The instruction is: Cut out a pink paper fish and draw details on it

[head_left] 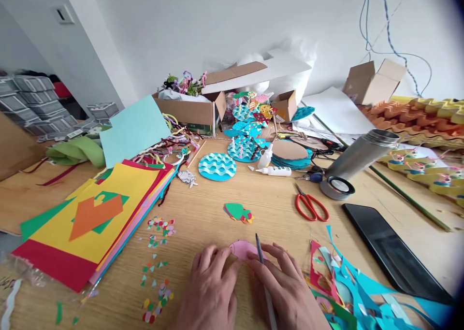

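A pink paper cutout [242,247] with a rounded edge and a thin drawn line near its left end lies between my hands, its lower part hidden. My left hand [212,287] grips its left side with thumb and fingertips. At the other side, my right hand [284,284] touches the cutout with its thumb while a pen [267,298] is tucked between its fingers, dark end pointing up and away. Just beyond lies a small pile of fish-shaped paper cutouts [237,211], green on top. Farther off rests a blue disc with wavy paper strips [217,166].
Red-handled scissors [311,208], a black phone [391,250] and blue paper scraps [357,291] lie to the right. A steel flask [362,151] leans behind them. Coloured paper sheets [119,175] and confetti dots [157,298] are at left; glue bottles [277,171] stand and lie farther back.
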